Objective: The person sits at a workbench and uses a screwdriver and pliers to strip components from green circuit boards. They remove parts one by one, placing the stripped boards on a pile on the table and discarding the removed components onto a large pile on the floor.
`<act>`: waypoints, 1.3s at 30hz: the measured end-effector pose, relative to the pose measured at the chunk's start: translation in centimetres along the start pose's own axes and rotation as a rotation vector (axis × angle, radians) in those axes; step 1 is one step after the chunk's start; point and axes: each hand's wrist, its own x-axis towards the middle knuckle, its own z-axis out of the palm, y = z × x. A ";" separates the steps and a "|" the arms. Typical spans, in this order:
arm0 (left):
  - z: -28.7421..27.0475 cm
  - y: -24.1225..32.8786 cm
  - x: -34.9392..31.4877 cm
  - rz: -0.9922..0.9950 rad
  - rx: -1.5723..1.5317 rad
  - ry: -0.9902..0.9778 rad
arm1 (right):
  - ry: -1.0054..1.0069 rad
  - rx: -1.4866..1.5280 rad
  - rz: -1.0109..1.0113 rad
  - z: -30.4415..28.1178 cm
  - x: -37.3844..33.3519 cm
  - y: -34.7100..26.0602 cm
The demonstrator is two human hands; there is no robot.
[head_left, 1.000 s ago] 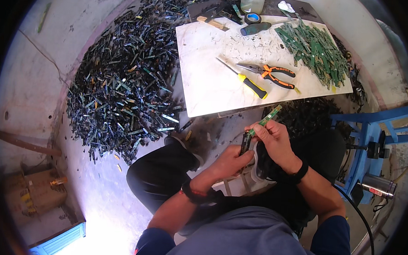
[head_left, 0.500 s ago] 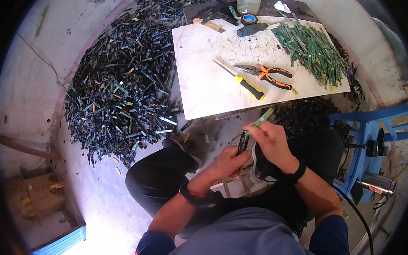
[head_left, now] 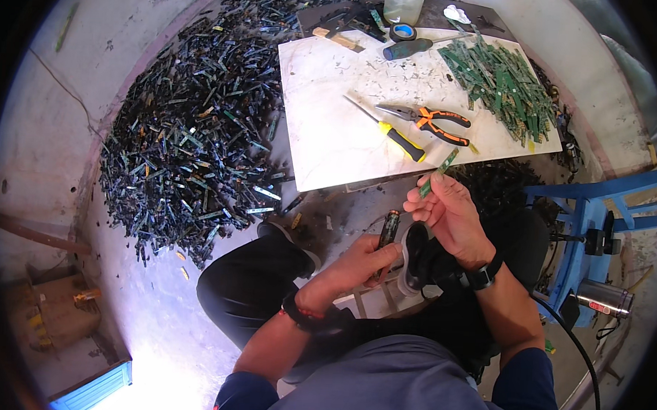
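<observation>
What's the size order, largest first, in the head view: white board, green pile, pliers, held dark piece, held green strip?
1. White board
2. Green pile
3. Pliers
Smallest, unranked: dark piece in the left hand, green strip in the right hand; fingers cover part of each.

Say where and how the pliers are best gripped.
Probably around both handles, coming from the right: the pliers lie flat, jaws pointing left, and the spread handles point right, clear of the yellow screwdriver. The right hand is nearer but holds a green strip.
</observation>
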 end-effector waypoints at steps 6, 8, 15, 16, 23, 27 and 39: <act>0.0 1.0 -0.6 0.054 -0.019 -0.034 | -0.022 -0.065 -0.032 -0.4 0.0 0.0; 0.1 1.1 -0.5 0.059 -0.025 -0.046 | -0.024 -0.175 -0.024 -0.3 -0.3 -0.1; 0.8 0.6 0.0 -0.016 0.111 -0.102 | -0.165 -0.465 0.224 1.4 -1.5 1.4; 0.8 0.5 -0.2 -0.041 0.167 -0.088 | -0.170 -0.484 0.242 1.4 -1.5 1.6; 0.6 -0.4 0.8 -0.088 0.271 -0.148 | -0.130 -0.902 -0.074 0.5 -2.2 3.2; -0.1 -1.1 1.6 -0.054 0.328 -0.111 | 0.005 -1.146 -0.387 0.1 -2.4 2.4; -1.3 -1.2 1.4 0.058 0.004 0.031 | 0.513 -1.286 -0.780 -3.9 -4.4 -6.6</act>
